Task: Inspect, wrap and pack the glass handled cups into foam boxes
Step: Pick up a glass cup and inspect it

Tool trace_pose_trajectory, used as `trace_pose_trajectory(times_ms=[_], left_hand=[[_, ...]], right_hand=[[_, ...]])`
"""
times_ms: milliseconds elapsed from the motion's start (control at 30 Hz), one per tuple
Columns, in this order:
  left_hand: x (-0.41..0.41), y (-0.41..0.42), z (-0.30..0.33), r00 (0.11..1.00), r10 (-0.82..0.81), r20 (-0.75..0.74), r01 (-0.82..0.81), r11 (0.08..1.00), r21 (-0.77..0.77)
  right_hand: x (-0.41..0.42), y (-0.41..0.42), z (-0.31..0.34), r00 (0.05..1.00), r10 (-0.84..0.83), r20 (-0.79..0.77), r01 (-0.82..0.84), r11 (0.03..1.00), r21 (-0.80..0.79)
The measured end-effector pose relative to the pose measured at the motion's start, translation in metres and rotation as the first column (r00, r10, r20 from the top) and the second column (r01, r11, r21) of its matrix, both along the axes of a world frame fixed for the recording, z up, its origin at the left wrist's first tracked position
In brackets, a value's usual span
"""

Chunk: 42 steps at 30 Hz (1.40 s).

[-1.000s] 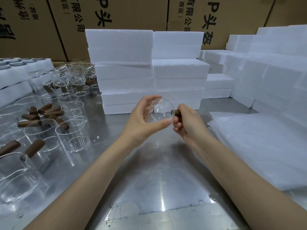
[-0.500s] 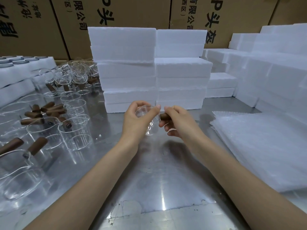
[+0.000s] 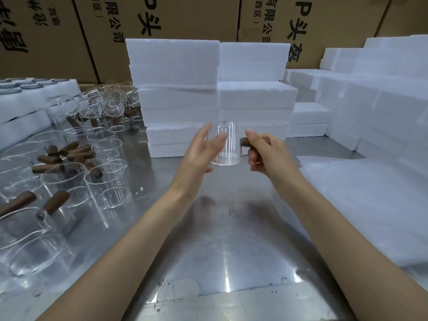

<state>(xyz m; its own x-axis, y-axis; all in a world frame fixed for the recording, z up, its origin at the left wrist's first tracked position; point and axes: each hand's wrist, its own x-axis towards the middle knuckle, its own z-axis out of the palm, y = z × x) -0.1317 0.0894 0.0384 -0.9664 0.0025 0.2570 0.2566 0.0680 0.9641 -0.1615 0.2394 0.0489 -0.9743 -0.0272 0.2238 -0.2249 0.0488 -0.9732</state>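
Note:
A clear glass cup (image 3: 228, 144) with a brown wooden handle hangs in the air above the steel table (image 3: 222, 239), in front of the foam boxes. My right hand (image 3: 266, 156) is closed around the handle. My left hand (image 3: 199, 154) is just left of the cup, fingers spread and blurred; whether they touch the glass I cannot tell. The cup's wider rim faces down. Two stacks of white foam boxes (image 3: 215, 98) rise behind the cup.
Several more glass cups (image 3: 102, 181) with wooden handles crowd the left side of the table. A pile of white wrapping sheets (image 3: 361, 205) lies at the right, with more foam boxes (image 3: 382, 100) behind it. Cardboard cartons (image 3: 185, 17) line the back.
The cup has been turned from facing me to standing with its rim down. My left hand has let go of the rim and opened. My right hand keeps the handle.

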Motion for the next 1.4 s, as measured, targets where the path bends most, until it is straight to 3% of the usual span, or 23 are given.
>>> trace_pose_trajectory(times_ms=[200, 400, 633, 900, 1033, 1167, 1233, 1400], left_hand=[[0.006, 0.01, -0.011, 0.956, 0.006, -0.292, -0.059, 0.983, -0.174], [0.003, 0.015, -0.012, 0.954, 0.141, -0.266, -0.167, 0.983, -0.077], [0.008, 0.012, -0.002, 0.976, -0.119, -0.181, 0.102, 0.989, -0.103], [0.012, -0.006, 0.004, 0.916, -0.391, -0.091, 0.383, 0.919, -0.091], [0.013, -0.001, 0.001, 0.941, -0.309, -0.138, 0.286, 0.944, -0.163], [0.013, 0.009, -0.005, 0.938, -0.148, -0.312, 0.082, 0.973, -0.215], [0.012, 0.014, -0.01, 0.932, -0.058, -0.359, -0.016, 0.98, -0.201], [0.008, 0.021, -0.014, 0.945, 0.129, -0.302, -0.153, 0.986, -0.058]], right_hand=[[0.001, -0.007, -0.008, 0.993, -0.091, 0.074, 0.095, 0.994, -0.052], [0.005, -0.013, -0.014, 0.989, -0.14, -0.04, 0.14, 0.99, 0.003], [-0.001, 0.001, -0.006, 0.978, -0.192, 0.084, 0.193, 0.981, -0.002], [-0.001, 0.014, -0.001, 0.949, -0.01, 0.314, 0.063, 0.985, -0.158], [-0.003, 0.01, -0.005, 0.92, 0.037, 0.39, 0.061, 0.97, -0.236], [-0.001, 0.0, -0.01, 0.913, 0.035, 0.406, 0.08, 0.962, -0.262], [0.002, -0.004, -0.013, 0.933, 0.016, 0.36, 0.073, 0.97, -0.233], [0.007, -0.015, -0.016, 0.979, 0.0, 0.205, 0.044, 0.976, -0.212]])
